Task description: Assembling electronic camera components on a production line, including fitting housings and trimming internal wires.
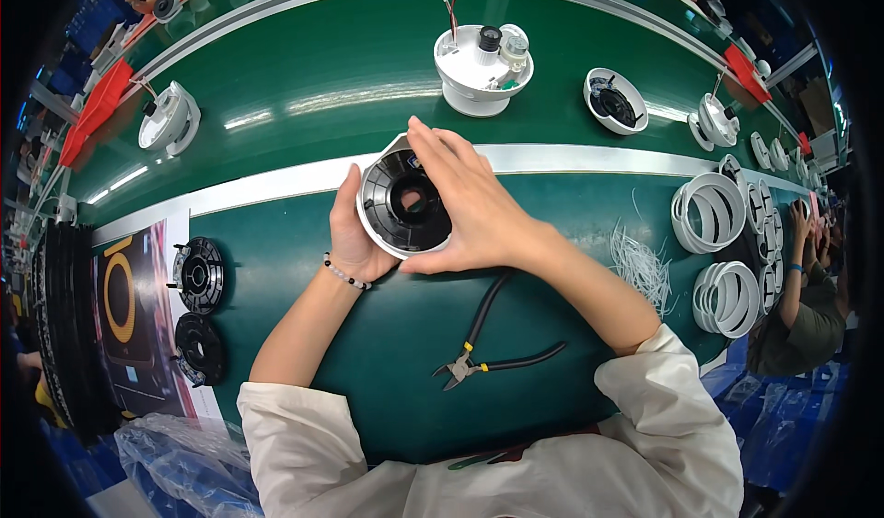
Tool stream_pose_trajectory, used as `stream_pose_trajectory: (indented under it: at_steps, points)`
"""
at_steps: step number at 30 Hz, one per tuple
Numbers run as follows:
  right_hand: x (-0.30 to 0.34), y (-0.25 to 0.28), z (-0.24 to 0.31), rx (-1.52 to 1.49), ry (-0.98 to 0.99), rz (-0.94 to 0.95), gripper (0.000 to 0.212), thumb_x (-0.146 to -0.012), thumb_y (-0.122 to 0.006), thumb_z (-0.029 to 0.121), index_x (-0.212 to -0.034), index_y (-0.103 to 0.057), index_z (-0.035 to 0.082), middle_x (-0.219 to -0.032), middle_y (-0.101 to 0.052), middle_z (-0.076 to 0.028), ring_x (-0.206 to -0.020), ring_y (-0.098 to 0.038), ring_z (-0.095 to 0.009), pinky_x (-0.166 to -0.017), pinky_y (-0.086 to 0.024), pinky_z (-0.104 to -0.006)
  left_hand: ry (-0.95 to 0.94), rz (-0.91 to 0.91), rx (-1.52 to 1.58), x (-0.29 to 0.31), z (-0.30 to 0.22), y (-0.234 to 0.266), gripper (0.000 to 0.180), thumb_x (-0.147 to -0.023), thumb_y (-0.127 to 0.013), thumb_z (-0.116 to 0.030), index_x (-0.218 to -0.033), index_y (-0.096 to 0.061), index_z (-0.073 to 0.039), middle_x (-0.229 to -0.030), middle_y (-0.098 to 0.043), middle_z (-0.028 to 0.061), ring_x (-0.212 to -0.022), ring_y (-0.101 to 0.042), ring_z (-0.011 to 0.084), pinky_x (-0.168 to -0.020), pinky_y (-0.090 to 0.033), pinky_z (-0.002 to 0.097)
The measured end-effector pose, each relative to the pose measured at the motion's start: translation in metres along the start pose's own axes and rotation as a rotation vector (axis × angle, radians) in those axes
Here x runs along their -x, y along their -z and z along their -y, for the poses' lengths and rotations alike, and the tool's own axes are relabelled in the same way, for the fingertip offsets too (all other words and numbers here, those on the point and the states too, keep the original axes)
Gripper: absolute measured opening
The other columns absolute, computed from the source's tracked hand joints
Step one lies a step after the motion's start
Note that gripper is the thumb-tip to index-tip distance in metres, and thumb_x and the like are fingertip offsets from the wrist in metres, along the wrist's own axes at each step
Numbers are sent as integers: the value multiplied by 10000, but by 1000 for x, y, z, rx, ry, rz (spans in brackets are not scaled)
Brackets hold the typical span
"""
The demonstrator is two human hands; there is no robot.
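Between both hands, above the green work mat, is a round camera housing with a white rim and a glossy black inner part with a round hole in its middle. My left hand, a beaded bracelet at its wrist, wraps the housing's left and lower side. Across its right side lies my right hand, fingers on the upper rim and thumb at the lower edge, covering part of the black piece. Below the hands, diagonal cutters with black and yellow handles lie spread on the mat.
Black round parts lie at left on a printed sheet. White rings stand stacked at right, near a pile of white plastic strips. On the belt beyond sit a white camera base with wires and a white-and-black housing. A co-worker works at far right.
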State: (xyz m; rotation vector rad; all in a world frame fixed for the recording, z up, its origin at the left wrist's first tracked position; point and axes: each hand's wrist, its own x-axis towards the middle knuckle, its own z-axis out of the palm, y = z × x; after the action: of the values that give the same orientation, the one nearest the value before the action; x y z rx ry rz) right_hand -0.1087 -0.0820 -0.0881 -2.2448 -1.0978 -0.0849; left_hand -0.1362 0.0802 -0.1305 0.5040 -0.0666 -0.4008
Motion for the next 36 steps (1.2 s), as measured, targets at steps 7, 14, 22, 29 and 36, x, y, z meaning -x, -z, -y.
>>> stream_pose_trajectory:
  at_steps: [7,14,22,29,36]
  points:
    - [9,-36,-15,-95,-21,-192,1059,-605,-745,400,-1361,-109,18,-1411,-51,-238,-1292,-76,-436,-1033,-137,-490,-148,-185,37,-9,-7,6,478,-737,-476,-206,-1167,-449,1,-1127,-528,153,-1041,-513,272,-941,-386,401]
    - [93,-1,14,-17,162,673,1013,-568,-735,464,-1334,-228,39,-1410,-104,-209,-1284,-154,-397,-977,-173,-595,-392,-372,-61,-43,-60,93,341,-836,-431,-160,-1112,-454,39,-1150,-515,140,-1086,-480,273,-969,-358,408]
    - [93,-8,15,292,165,745,848,-566,-727,358,-1250,-358,18,-1234,-359,-175,-1175,-331,-321,-977,-223,-533,-461,-620,-216,-93,-90,156,348,-890,-465,-212,-1149,-432,19,-1179,-490,106,-1080,-476,212,-931,-382,342]
    - [76,2,-38,516,333,435,375,-549,-622,139,-898,-536,34,-803,-449,-76,-750,-476,-234,-697,-383,-357,-934,-1048,-1315,-97,-84,168,468,-816,-523,-136,-1239,-396,19,-1225,-465,161,-1144,-438,282,-961,-318,350]
    - [-14,134,-63,882,381,-240,417,-434,-629,15,-839,-541,55,-848,-508,-94,-834,-511,-273,-717,-422,-377,-1253,108,-2018,-140,-70,41,267,-684,-562,16,-938,-585,-63,-1023,-585,73,-1029,-521,264,-859,-405,364]
